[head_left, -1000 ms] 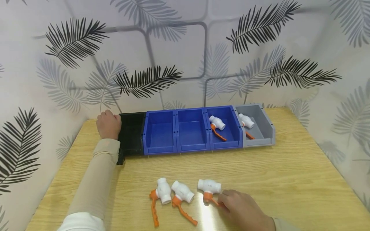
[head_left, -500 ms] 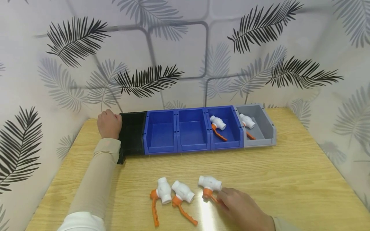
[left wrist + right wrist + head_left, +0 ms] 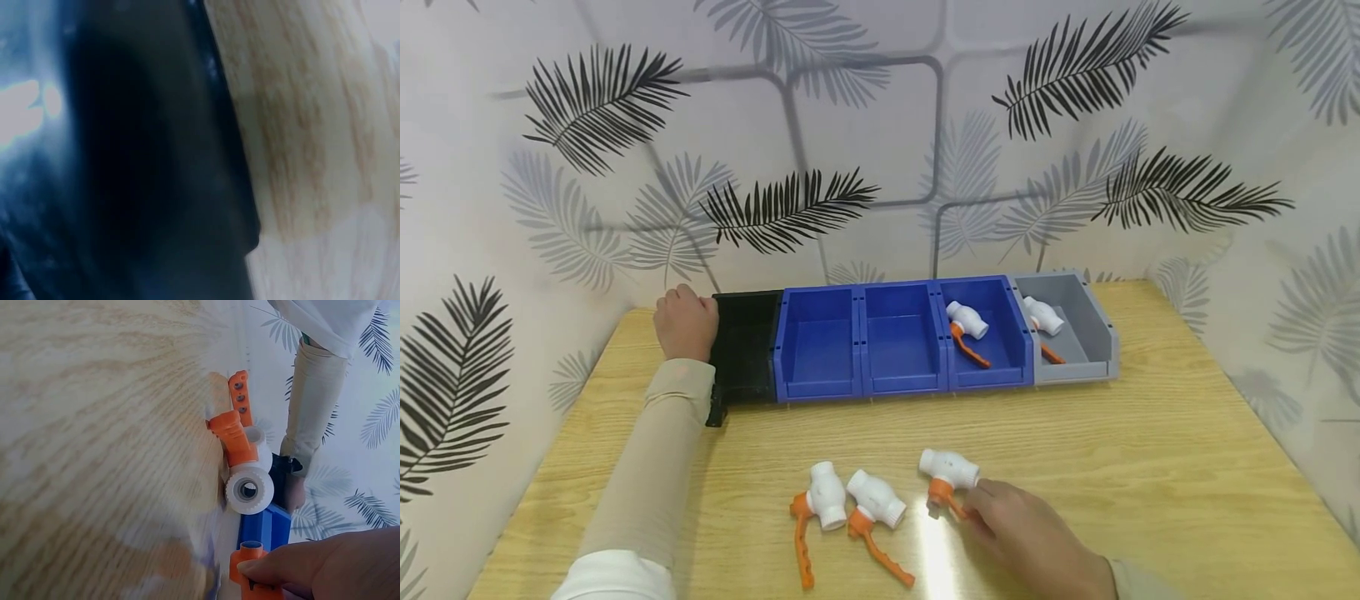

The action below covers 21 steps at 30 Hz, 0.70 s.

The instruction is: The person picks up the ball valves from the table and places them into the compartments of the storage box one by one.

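Beside the bins, my left hand [image 3: 687, 323] has its fingers curled at the left wall of the black bin [image 3: 745, 346] and grips it. The fingertips are hidden; in the left wrist view, the dark bin wall [image 3: 150, 150] fills much of the picture. My right hand [image 3: 1030, 533] pinches the orange handle of a white ball valve [image 3: 951, 469] over the front of the table. In the right wrist view, the thumb presses on an orange part [image 3: 257, 581]. Left of that valve lie two more white ball valves with orange handles, one farther left [image 3: 827, 497] and one nearer [image 3: 877, 500].
Right of the black bin stand several joined bins: a left blue bin [image 3: 817, 387], two more blue ones and a grey bin [image 3: 1078, 372]. A ball valve [image 3: 967, 321] lies in the rightmost blue bin, another [image 3: 1043, 317] in the grey one. A patterned wall [image 3: 880, 125] rises behind.
The ball valve in my right hand has shifted slightly away from me and to the right, with the hand following a little. My left hand stays at the black bin.
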Each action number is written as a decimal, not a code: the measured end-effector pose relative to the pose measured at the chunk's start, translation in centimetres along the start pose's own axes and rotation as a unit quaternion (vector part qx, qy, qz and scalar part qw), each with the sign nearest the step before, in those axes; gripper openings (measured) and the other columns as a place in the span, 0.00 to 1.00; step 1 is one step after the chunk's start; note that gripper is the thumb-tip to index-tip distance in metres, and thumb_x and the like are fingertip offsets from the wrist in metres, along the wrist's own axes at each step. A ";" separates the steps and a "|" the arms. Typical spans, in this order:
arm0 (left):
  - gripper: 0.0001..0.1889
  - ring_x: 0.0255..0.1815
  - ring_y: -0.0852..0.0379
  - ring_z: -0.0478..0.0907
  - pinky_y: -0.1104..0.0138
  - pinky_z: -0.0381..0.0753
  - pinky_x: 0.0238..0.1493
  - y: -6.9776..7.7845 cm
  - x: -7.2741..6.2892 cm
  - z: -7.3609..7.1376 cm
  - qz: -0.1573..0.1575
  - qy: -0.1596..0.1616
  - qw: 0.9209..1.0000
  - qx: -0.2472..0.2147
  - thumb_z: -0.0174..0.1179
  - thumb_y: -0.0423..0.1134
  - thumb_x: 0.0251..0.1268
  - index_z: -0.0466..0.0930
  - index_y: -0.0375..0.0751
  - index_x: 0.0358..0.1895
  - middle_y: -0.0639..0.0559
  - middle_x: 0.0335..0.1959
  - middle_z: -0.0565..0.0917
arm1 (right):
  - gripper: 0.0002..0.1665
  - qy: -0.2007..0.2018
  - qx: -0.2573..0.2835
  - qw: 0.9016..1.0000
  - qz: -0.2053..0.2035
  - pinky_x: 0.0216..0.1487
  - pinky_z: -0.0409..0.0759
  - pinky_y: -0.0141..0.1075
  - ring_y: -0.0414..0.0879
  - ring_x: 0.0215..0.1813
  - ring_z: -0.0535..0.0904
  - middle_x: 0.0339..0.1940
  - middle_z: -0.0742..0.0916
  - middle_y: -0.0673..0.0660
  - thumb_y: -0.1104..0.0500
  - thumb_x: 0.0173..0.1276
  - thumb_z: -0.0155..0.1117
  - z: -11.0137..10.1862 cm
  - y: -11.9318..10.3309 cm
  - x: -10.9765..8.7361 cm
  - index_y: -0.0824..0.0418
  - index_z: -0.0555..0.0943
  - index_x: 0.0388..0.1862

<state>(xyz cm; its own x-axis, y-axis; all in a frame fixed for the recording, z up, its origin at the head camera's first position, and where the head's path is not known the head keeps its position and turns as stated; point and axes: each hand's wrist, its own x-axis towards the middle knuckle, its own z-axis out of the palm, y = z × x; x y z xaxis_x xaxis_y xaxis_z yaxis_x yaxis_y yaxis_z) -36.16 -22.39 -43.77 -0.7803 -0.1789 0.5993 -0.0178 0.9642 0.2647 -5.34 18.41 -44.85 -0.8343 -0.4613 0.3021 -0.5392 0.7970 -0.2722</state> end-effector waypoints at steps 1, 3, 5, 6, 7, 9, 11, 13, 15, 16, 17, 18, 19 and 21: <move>0.14 0.31 0.31 0.72 0.44 0.71 0.34 0.0 0.0 -0.1 0.000 -0.002 1.000 0.000 0.48 0.35 0.60 0.72 0.22 0.29 0.29 0.27 0.75 | 0.12 0.004 -0.002 1.000 0.000 0.25 0.68 0.29 0.34 0.24 0.64 0.22 0.70 0.40 0.63 0.54 0.66 0.0 0.0 0.1 0.51 0.72 0.23; 0.14 0.32 0.32 0.72 0.44 0.71 0.35 0.0 0.0 -0.2 -0.002 -0.008 1.000 0.000 0.48 0.35 0.60 0.72 0.22 0.30 0.29 0.28 0.75 | 0.11 0.015 -0.006 1.000 -0.004 0.24 0.68 0.30 0.35 0.24 0.65 0.22 0.70 0.41 0.63 0.53 0.67 0.0 0.0 0.3 0.52 0.73 0.25; 0.14 0.32 0.32 0.72 0.44 0.71 0.35 0.1 0.0 -0.3 -0.004 -0.017 1.000 0.001 0.48 0.36 0.61 0.72 0.22 0.30 0.29 0.28 0.75 | 0.10 0.027 -0.008 1.000 -0.006 0.24 0.68 0.30 0.35 0.23 0.65 0.21 0.70 0.41 0.63 0.53 0.67 -0.1 0.0 0.6 0.52 0.73 0.26; 0.14 0.32 0.32 0.72 0.44 0.71 0.36 0.0 0.0 -0.3 -0.005 -0.019 1.000 0.002 0.48 0.36 0.61 0.72 0.22 0.31 0.29 0.28 0.75 | 0.10 0.034 -0.010 0.999 -0.010 0.24 0.68 0.30 0.35 0.23 0.65 0.21 0.70 0.41 0.63 0.52 0.67 -0.1 0.0 0.8 0.52 0.74 0.27; 0.14 0.32 0.32 0.72 0.44 0.71 0.36 0.0 0.0 -0.3 -0.006 -0.021 1.000 0.001 0.48 0.36 0.62 0.72 0.22 0.31 0.29 0.29 0.75 | 0.10 0.041 -0.012 0.999 -0.013 0.24 0.68 0.30 0.35 0.23 0.65 0.21 0.70 0.41 0.64 0.51 0.67 -0.2 0.0 1.0 0.53 0.74 0.27; 0.14 0.32 0.32 0.72 0.44 0.71 0.36 0.0 0.1 -0.4 -0.007 -0.022 1.000 0.000 0.48 0.36 0.62 0.72 0.23 0.30 0.29 0.28 0.75 | 0.11 0.053 -0.012 0.998 -0.018 0.24 0.67 0.29 0.35 0.23 0.64 0.21 0.69 0.41 0.65 0.49 0.68 -0.4 0.0 1.4 0.53 0.74 0.27; 0.14 0.32 0.32 0.72 0.44 0.71 0.35 0.0 0.1 -0.3 -0.007 -0.019 1.000 -0.001 0.48 0.36 0.61 0.72 0.23 0.30 0.29 0.28 0.74 | 0.11 0.069 -0.012 0.997 -0.024 0.23 0.67 0.28 0.35 0.23 0.64 0.20 0.68 0.42 0.66 0.48 0.67 -0.6 0.1 1.8 0.54 0.74 0.25; 0.14 0.32 0.31 0.72 0.44 0.71 0.35 -0.1 0.2 -0.2 -0.005 -0.017 1.000 -0.002 0.48 0.35 0.60 0.72 0.23 0.29 0.29 0.28 0.74 | 0.12 0.079 -0.005 0.996 -0.027 0.23 0.66 0.28 0.35 0.23 0.64 0.21 0.68 0.42 0.67 0.46 0.68 -0.9 0.2 2.2 0.54 0.74 0.23; 0.14 0.31 0.31 0.72 0.44 0.71 0.34 -0.1 0.2 -0.1 -0.002 -0.016 1.000 -0.002 0.47 0.35 0.60 0.71 0.23 0.29 0.30 0.27 0.74 | 0.12 0.087 0.003 0.996 -0.025 0.23 0.66 0.27 0.34 0.24 0.64 0.21 0.69 0.42 0.67 0.46 0.68 -1.2 0.2 2.5 0.55 0.75 0.23; 0.14 0.31 0.31 0.72 0.44 0.71 0.34 -0.2 0.3 0.0 -0.002 -0.016 1.000 -0.002 0.47 0.35 0.60 0.71 0.23 0.29 0.30 0.27 0.74 | 0.11 0.089 0.005 0.996 -0.025 0.23 0.66 0.27 0.34 0.24 0.64 0.21 0.70 0.42 0.67 0.46 0.69 -1.3 0.3 2.7 0.55 0.76 0.24; 0.14 0.31 0.32 0.72 0.44 0.71 0.34 -0.2 0.3 0.0 -0.001 -0.016 1.000 -0.002 0.47 0.36 0.60 0.71 0.23 0.29 0.30 0.27 0.74 | 0.11 0.090 0.009 0.996 -0.023 0.23 0.67 0.26 0.34 0.24 0.64 0.21 0.70 0.42 0.67 0.46 0.69 -1.5 0.3 2.9 0.56 0.76 0.25; 0.13 0.31 0.32 0.72 0.44 0.71 0.34 -0.2 0.3 0.0 -0.001 -0.014 1.000 -0.003 0.48 0.35 0.60 0.71 0.23 0.29 0.30 0.27 0.74 | 0.11 0.090 0.011 0.996 -0.021 0.24 0.67 0.26 0.34 0.24 0.64 0.21 0.71 0.42 0.68 0.46 0.69 -1.7 0.3 3.2 0.56 0.77 0.25; 0.14 0.31 0.32 0.72 0.44 0.71 0.34 -0.2 0.3 0.1 0.000 -0.013 1.000 -0.004 0.47 0.36 0.60 0.71 0.23 0.29 0.30 0.27 0.74 | 0.11 0.090 0.011 0.996 -0.017 0.24 0.67 0.26 0.34 0.24 0.64 0.21 0.71 0.42 0.68 0.47 0.69 -1.8 0.3 3.4 0.57 0.77 0.25; 0.14 0.30 0.32 0.72 0.44 0.71 0.34 -0.3 0.3 0.2 0.002 -0.009 1.000 -0.004 0.47 0.35 0.60 0.71 0.23 0.28 0.30 0.27 0.74 | 0.10 0.093 0.009 0.995 -0.016 0.24 0.68 0.26 0.34 0.24 0.65 0.21 0.72 0.43 0.68 0.47 0.70 -2.1 0.5 3.8 0.57 0.77 0.26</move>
<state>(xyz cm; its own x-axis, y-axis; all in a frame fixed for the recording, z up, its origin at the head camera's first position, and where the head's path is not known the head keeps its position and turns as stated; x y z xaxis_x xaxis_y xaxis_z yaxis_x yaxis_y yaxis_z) -36.56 -22.67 -43.84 -0.7918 -0.1714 0.5863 -0.0101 0.9634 0.2680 -8.50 17.83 -41.95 -0.7817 -0.4042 0.4749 -0.5681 0.7757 -0.2748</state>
